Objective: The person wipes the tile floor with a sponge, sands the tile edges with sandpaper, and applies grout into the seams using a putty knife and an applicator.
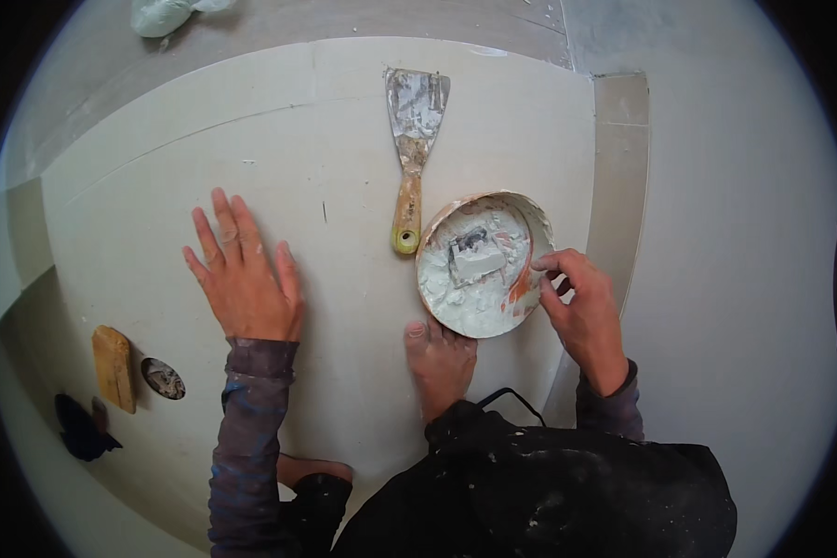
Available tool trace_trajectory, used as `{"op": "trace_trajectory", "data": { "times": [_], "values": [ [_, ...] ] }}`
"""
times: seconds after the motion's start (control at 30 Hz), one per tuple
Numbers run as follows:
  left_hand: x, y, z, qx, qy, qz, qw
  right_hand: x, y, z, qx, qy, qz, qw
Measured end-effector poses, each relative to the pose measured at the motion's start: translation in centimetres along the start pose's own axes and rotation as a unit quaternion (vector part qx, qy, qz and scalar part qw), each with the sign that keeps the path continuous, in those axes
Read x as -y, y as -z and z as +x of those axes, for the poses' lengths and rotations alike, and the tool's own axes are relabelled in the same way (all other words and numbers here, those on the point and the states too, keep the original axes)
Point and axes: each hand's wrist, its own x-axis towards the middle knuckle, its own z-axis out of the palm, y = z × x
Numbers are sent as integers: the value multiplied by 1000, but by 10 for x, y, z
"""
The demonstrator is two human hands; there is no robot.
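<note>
My left hand (245, 279) lies palm down with its fingers apart, over a large pale board. With my right hand (583, 302) I pinch the right rim of a round bowl (482, 327), thumb and forefinger at its edge. Lumpy white putty (456, 293) fills the bowl's bottom, and reddish streaks show on its inner wall. A small rectangular piece coated with putty (477, 256) sits in it; its kind is unclear. Just left of the bowl lies a putty knife (414, 139), its smeared blade pointing away from me and its worn wooden handle toward me.
The pale board (344, 177) extends under my bare foot (442, 367), which is close to the bowl. At the left are a wooden block (114, 368), a dark oval hole or disc (163, 378) and a dark cloth-like item (86, 428). A whitish plastic bag (163, 15) lies beyond the board.
</note>
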Motion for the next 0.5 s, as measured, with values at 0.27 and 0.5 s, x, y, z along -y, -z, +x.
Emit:
{"op": "trace_trajectory", "data": {
  "times": [0.27,0.5],
  "values": [
    [-15,-8,-12,62,-106,-41,992,14,-43,23,8,137,-35,990],
    [-32,5,-26,72,-158,-106,979,18,-20,36,120,114,-47,985]
  ]
}}
